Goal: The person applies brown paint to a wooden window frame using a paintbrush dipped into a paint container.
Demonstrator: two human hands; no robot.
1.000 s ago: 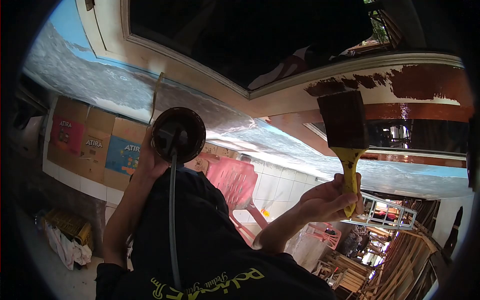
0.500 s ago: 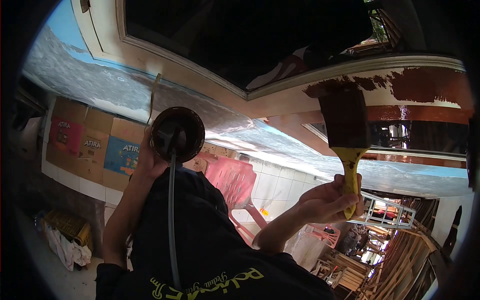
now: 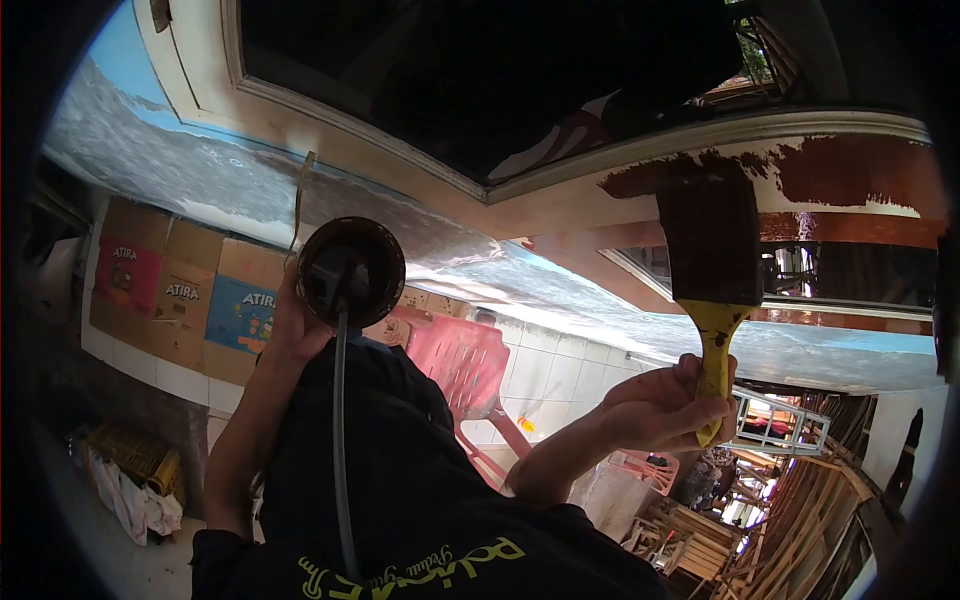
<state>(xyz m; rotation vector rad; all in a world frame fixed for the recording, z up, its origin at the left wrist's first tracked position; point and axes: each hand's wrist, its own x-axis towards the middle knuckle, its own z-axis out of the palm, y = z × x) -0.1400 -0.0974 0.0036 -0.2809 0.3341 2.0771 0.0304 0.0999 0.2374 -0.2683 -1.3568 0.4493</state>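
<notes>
On the right side of the head view, my right hand (image 3: 670,405) is closed around the yellow handle of a wide paintbrush (image 3: 715,320). Its dark, paint-soaked bristles point up, and their tips lie against the pale window frame (image 3: 560,180) at the edge of a wet brown paint patch (image 3: 640,178). My left hand (image 3: 305,318) grips the side of a round, dark paint can (image 3: 385,290), its mouth facing me and dark brown paint inside. A thin strip (image 3: 303,185) rises beside the can. In front of the can runs a grey cable (image 3: 341,430).
Dark window glass (image 3: 400,60) fills the top. Below the frame is a grey and blue wall (image 3: 190,165). A pink plastic chair (image 3: 465,360) stands close to me. Flattened cartons (image 3: 180,285), a yellow crate (image 3: 140,455) and stacked timber (image 3: 800,520) lie around.
The paintbrush in my right hand has shifted to the right along the frame, its handle tilting a little. The can has stayed in my left hand, nearly in place.
</notes>
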